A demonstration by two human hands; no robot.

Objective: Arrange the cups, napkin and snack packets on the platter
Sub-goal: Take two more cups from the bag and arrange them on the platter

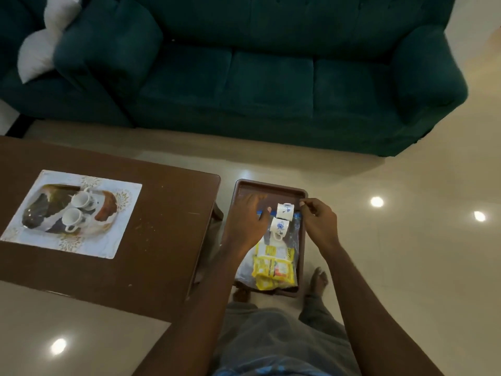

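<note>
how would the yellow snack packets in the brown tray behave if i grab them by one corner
The yellow plastic snack packets look thin and crinkled, so they would probably flop rather than stay flat. Several seem stacked loosely in the brown rectangular tray, so lifting one corner may let the others slide off. The glossy film could be a bit slippery.

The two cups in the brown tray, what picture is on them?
Blue flowers on white cups, seen from the head camera.
</note>
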